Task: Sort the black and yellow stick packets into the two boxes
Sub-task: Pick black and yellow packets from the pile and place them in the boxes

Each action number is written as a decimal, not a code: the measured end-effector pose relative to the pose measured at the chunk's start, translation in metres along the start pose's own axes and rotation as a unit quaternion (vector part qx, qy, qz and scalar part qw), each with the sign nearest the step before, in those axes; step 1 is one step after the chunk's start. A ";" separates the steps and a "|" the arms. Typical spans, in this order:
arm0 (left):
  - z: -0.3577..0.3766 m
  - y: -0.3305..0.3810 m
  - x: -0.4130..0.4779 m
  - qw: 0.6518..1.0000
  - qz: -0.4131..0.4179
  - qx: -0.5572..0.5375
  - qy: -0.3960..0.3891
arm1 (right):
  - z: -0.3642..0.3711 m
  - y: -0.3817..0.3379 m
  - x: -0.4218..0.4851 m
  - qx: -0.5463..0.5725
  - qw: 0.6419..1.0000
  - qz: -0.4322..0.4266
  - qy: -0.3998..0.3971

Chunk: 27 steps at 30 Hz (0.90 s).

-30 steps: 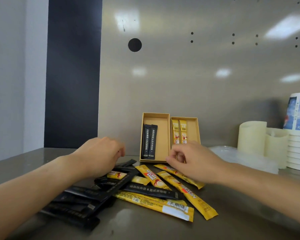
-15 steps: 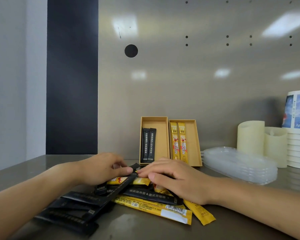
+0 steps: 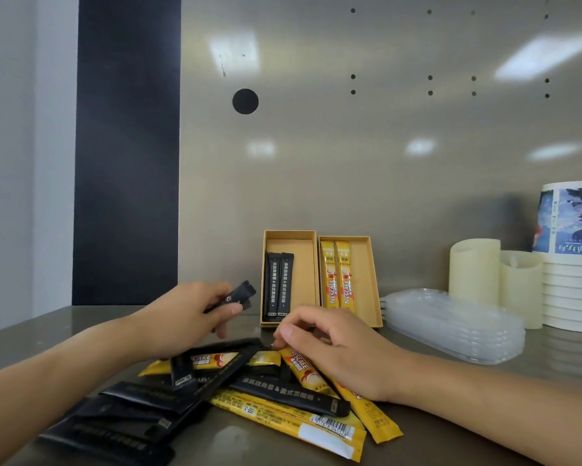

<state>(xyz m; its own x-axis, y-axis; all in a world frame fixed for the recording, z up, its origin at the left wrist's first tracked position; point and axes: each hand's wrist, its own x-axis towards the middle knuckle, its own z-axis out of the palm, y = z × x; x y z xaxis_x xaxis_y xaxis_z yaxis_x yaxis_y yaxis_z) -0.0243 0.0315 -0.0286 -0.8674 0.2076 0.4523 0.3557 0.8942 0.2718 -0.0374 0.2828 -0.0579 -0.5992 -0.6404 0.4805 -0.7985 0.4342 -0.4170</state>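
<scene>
Two open tan boxes stand side by side at the back of the counter. The left box (image 3: 304,250) holds two black stick packets, the right box (image 3: 366,264) two yellow ones. In front lies a mixed pile of black packets (image 3: 138,408) and yellow packets (image 3: 293,420). My left hand (image 3: 182,317) is lifted above the pile, shut on a black packet (image 3: 239,294) whose end points toward the left box. My right hand (image 3: 336,348) rests on the pile, fingertips pinching the top end of a yellow packet (image 3: 303,368).
A stack of clear plastic lids (image 3: 457,327) lies right of the boxes. Behind it stand two cream cylinders (image 3: 474,270) and a stack of paper cups (image 3: 572,264). A metal back wall rises just behind the boxes.
My left hand rose off the pile with a black packet and moved toward the boxes. My right hand shifted right on the pile and curled its fingers onto a yellow packet.
</scene>
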 end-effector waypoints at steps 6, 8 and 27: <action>-0.002 0.019 -0.007 0.993 0.084 0.015 0.079 | -0.001 -0.001 -0.001 0.026 0.998 0.003 0.064; -0.002 0.024 -0.009 0.991 0.102 0.065 0.063 | -0.002 -0.001 -0.001 0.019 0.996 -0.001 0.088; -0.001 0.033 -0.015 0.985 0.132 0.092 0.061 | -0.004 0.007 -0.002 0.014 0.975 -0.023 0.222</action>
<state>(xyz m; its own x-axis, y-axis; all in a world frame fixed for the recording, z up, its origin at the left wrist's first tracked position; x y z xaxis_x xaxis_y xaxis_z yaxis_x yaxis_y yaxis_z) 0.0005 0.0577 -0.0258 -0.7010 0.4027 0.5885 0.4840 0.8748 -0.0220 -0.0425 0.2901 -0.0585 -0.5331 -0.3191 0.7835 -0.8274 0.3898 -0.4042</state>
